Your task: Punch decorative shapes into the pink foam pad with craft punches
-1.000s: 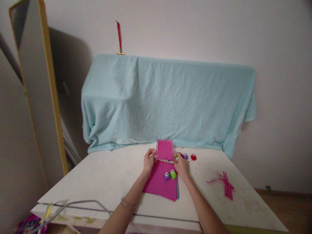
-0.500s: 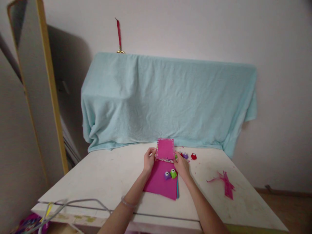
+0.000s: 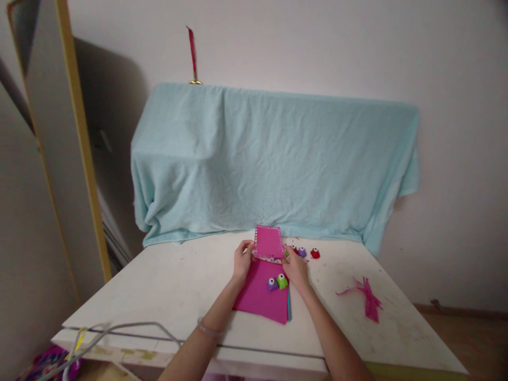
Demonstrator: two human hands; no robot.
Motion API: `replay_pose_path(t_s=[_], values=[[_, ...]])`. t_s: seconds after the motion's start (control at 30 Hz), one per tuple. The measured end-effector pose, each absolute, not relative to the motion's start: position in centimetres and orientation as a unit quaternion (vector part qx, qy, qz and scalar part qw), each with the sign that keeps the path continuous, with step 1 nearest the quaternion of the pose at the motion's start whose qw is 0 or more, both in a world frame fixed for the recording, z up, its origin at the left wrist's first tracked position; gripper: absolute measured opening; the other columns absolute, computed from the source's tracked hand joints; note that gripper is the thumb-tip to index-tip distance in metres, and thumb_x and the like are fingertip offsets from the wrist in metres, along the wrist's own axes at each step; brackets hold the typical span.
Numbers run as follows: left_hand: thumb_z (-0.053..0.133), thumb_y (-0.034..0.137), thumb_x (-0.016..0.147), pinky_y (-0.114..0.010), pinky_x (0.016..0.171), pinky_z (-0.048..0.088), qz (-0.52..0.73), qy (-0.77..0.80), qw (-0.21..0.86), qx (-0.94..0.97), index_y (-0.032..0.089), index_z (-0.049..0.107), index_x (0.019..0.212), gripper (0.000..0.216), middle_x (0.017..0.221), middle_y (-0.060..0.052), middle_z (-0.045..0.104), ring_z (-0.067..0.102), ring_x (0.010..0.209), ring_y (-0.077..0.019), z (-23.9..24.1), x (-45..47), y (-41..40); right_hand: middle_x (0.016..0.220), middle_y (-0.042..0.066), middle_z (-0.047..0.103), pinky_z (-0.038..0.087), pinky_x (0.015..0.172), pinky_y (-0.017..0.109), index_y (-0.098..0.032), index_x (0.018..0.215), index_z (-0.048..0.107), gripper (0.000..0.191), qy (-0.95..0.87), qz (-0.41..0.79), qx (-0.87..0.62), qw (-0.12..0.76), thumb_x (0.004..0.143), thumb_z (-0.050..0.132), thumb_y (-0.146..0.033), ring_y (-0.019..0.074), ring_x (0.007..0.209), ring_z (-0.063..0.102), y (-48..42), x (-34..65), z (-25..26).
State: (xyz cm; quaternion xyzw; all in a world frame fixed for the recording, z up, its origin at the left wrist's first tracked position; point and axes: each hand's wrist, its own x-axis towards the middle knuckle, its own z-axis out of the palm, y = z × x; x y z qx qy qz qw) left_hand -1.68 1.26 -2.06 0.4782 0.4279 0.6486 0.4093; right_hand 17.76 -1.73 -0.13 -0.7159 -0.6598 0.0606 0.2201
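A small pink sheet of paper (image 3: 269,243) with a row of punched holes along its edges is held up between my two hands. My left hand (image 3: 243,260) pinches its lower left side, and my right hand (image 3: 296,269) grips the lower right corner. Below it lies a larger stack of coloured paper (image 3: 257,299), magenta on top with a blue edge showing. On that stack stand a purple craft punch (image 3: 272,284) and a green craft punch (image 3: 282,281). Past my right hand are a second purple punch (image 3: 302,252) and a red punch (image 3: 315,253); others there are partly hidden.
Torn pink paper strips (image 3: 370,301) lie on the white table (image 3: 166,286) at right. Tiny pink bits are scattered near the punches. A light blue towel (image 3: 278,159) hangs behind. A grey cable (image 3: 130,324) crosses the front left edge.
The held pink sheet has tilted slightly, its upper right corner shifting left. Both hands keep their grip in nearly the same place.
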Motion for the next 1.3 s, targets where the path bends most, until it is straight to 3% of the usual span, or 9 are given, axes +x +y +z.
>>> replay_pose_path(t_s=[0.33, 0.5, 0.63, 0.77, 0.97, 1.2, 1.3], values=[[0.065, 0.049, 0.075, -0.022, 0.048, 0.039, 0.648, 0.437, 0.412, 0.468, 0.016, 0.063, 0.083, 0.034, 0.064, 0.001, 0.061, 0.047, 0.046, -0.0100, -1.5, -1.6, 1.0, 0.078, 0.005, 0.071, 0.042, 0.062, 0.026, -0.021, 0.144, 0.038, 0.054, -0.661, 0.006, -0.698, 0.274, 0.091, 0.050, -0.028, 0.0210, 0.072, 0.067, -2.2, 16.8, 0.2], [0.065, 0.049, 0.076, -0.022, 0.048, 0.039, 0.650, 0.440, 0.408, 0.467, 0.016, 0.063, 0.084, 0.034, 0.065, 0.001, 0.061, 0.047, 0.045, -0.0098, -1.4, -1.6, 1.0, 0.066, 0.002, 0.070, 0.042, 0.062, 0.025, -0.024, 0.133, 0.055, 0.041, -0.692, 0.021, -0.642, 0.330, 0.093, 0.045, -0.026, 0.0182, 0.061, 0.064, -2.3, 16.5, 0.6], [0.064, 0.052, 0.077, -0.022, 0.048, 0.039, 0.651, 0.437, 0.413, 0.463, 0.016, 0.063, 0.083, 0.036, 0.065, 0.001, 0.061, 0.047, 0.046, -0.0098, -1.4, -1.6, 0.8, 0.087, 0.004, 0.075, 0.047, 0.073, 0.025, -0.024, 0.112, 0.070, 0.031, -0.704, 0.058, -0.593, 0.387, 0.093, 0.046, -0.024, 0.0174, 0.074, 0.068, -2.3, 16.4, 0.7], [0.059, 0.057, 0.080, -0.022, 0.048, 0.040, 0.651, 0.412, 0.459, 0.444, 0.015, 0.062, 0.080, 0.042, 0.059, 0.001, 0.059, 0.050, 0.046, -0.0104, -0.9, -1.4, 0.5, 0.109, 0.007, 0.071, 0.048, 0.088, 0.029, -0.023, 0.111, 0.070, 0.032, -0.708, 0.059, -0.544, 0.445, 0.092, 0.044, -0.021, 0.0189, 0.098, 0.066, -2.6, 16.2, 1.0], [0.057, 0.061, 0.081, -0.025, 0.049, 0.042, 0.594, 0.360, 0.558, 0.453, 0.013, 0.061, 0.078, 0.049, 0.064, -0.007, 0.067, 0.056, 0.046, -0.0128, 0.0, -0.7, 0.1, 0.117, 0.010, 0.068, 0.048, 0.096, 0.034, -0.021, 0.116, 0.068, 0.036, -0.701, 0.075, -0.517, 0.485, 0.093, 0.041, -0.019, 0.0212, 0.109, 0.062, -2.7, 16.0, 1.6], [0.053, 0.055, 0.084, -0.031, 0.058, 0.048, 0.582, 0.330, 0.590, 0.452, 0.014, 0.060, 0.071, 0.044, 0.066, -0.012, 0.070, 0.059, 0.048, -0.0161, -0.2, -0.4, -0.3, 0.120, 0.008, 0.068, 0.047, 0.099, 0.033, -0.021, 0.118, 0.067, 0.037, -0.705, 0.070, -0.487, 0.511, 0.093, 0.039, -0.019, 0.0187, 0.112, 0.062, -2.6, 16.2, 1.5], [0.059, 0.050, 0.081, -0.030, 0.058, 0.047, 0.568, 0.331, 0.593, 0.465, 0.012, 0.064, 0.075, 0.039, 0.071, -0.012, 0.071, 0.056, 0.047, -0.0143, -0.2, -0.2, -0.3, 0.122, 0.009, 0.067, 0.047, 0.100, 0.035, -0.022, 0.122, 0.065, 0.039, -0.712, 0.063, -0.498, 0.490, 0.094, 0.038, -0.020, 0.0197, 0.115, 0.060, -2.8, 16.1, 1.7]])
